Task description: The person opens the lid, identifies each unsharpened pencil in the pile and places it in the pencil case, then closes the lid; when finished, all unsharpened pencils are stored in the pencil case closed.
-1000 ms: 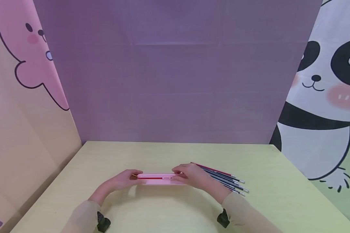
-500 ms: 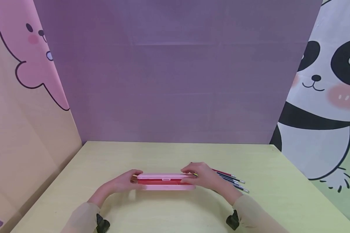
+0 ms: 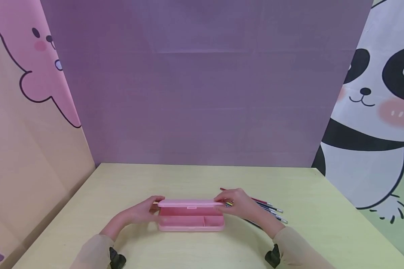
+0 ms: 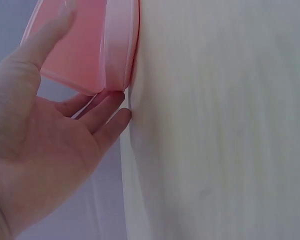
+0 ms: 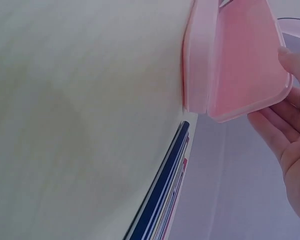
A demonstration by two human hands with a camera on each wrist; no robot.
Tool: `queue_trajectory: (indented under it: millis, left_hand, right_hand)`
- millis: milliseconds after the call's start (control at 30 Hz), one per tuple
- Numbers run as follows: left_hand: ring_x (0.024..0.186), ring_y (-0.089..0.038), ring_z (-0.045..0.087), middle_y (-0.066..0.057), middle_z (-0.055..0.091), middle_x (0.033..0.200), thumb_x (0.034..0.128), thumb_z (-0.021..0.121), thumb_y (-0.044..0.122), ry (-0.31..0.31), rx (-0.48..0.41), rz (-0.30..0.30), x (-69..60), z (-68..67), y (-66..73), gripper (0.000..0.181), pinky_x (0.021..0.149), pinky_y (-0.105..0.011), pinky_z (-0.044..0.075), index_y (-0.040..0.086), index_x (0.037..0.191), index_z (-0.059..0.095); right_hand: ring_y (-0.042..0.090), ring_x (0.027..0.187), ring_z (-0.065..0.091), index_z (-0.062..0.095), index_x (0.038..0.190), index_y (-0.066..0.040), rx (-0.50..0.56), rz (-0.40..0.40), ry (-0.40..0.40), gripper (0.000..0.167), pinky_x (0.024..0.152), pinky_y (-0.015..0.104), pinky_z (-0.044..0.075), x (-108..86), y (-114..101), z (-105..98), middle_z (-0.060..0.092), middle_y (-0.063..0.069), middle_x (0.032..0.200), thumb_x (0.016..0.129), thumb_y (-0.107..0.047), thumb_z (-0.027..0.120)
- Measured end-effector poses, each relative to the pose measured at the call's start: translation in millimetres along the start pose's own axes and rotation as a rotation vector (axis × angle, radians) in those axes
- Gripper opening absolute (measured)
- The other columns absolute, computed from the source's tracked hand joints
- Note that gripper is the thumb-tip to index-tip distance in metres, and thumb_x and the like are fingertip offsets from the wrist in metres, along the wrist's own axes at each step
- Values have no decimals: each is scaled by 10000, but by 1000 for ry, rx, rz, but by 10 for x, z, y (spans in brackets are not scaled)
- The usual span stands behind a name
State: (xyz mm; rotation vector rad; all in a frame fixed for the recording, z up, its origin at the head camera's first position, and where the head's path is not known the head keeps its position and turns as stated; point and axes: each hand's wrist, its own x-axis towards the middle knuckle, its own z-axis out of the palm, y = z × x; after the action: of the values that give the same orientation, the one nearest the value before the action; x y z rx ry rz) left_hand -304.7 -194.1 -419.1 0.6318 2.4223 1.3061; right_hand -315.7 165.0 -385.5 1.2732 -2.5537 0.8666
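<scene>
A pink pencil case (image 3: 191, 227) lies on the table with its hinged lid (image 3: 188, 203) raised. Its tray shows a divider, and I see nothing lying in the visible compartments. My left hand (image 3: 139, 210) holds the case's left end; in the left wrist view the thumb lies in front of the raised lid and the fingertips touch the end near the hinge. With thumb inside and fingers behind, my right hand (image 3: 240, 204) pinches the lid's right edge, as the right wrist view shows. Several pencils (image 5: 162, 185) lie beside the case, partly hidden by the right hand and forearm.
The pale wooden table (image 3: 128, 183) ends at a purple backdrop (image 3: 202, 93). A panda print (image 3: 363, 175) covers the right wall, and a pink cartoon figure (image 3: 37, 82) the left one.
The pencil case's lid has swung up and back, exposing the inside. My right hand has moved right, to the lid's right edge. My left hand has stayed at the left end.
</scene>
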Motion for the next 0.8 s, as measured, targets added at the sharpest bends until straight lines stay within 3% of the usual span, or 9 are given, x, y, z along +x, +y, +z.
queue_trajectory:
  millis: [133, 333, 467, 667, 800]
  left_hand:
    - [1330, -434, 352, -250, 328, 1453, 835, 715, 203, -3, 9, 32, 4, -22, -13, 820, 1096, -520, 319, -53, 1432, 214]
    - [1306, -438, 388, -240, 398, 1398, 818, 724, 126, 5, 46, 66, 18, -25, -17, 799, 1087, -519, 334, -45, 1423, 232]
    - [1279, -428, 425, -202, 458, 1324, 811, 726, 105, 15, 58, 87, 30, -29, -41, 727, 1082, -511, 351, -43, 1378, 296]
    - [1278, -425, 427, -209, 447, 1346, 803, 741, 132, 21, 31, 79, 42, -39, -75, 820, 1068, -508, 372, -38, 1424, 233]
    - [1279, -423, 426, -223, 437, 1358, 795, 749, 135, 22, 25, 65, 40, -36, -85, 885, 1063, -516, 373, -32, 1447, 173]
  right_hand:
    - [210, 940, 682, 705, 1003, -49, 92, 32, 37, 239, 781, 319, 581, 10, 47, -5, 721, 57, 956, 821, -202, 727]
    - [121, 844, 669, 677, 965, -83, 150, 98, 104, 140, 758, 245, 578, 27, 41, -14, 710, 40, 922, 855, -169, 689]
    - [163, 844, 671, 655, 980, -51, 189, 164, 138, 131, 771, 230, 571, 67, 42, -29, 703, 85, 931, 866, -114, 667]
    - [141, 875, 666, 664, 978, -122, 266, 259, 244, 156, 759, 195, 558, 132, 205, 13, 698, 39, 953, 869, -232, 669]
    - [150, 864, 662, 674, 990, -110, 320, 317, 281, 169, 758, 271, 577, 153, 239, 19, 692, 62, 963, 877, -236, 661]
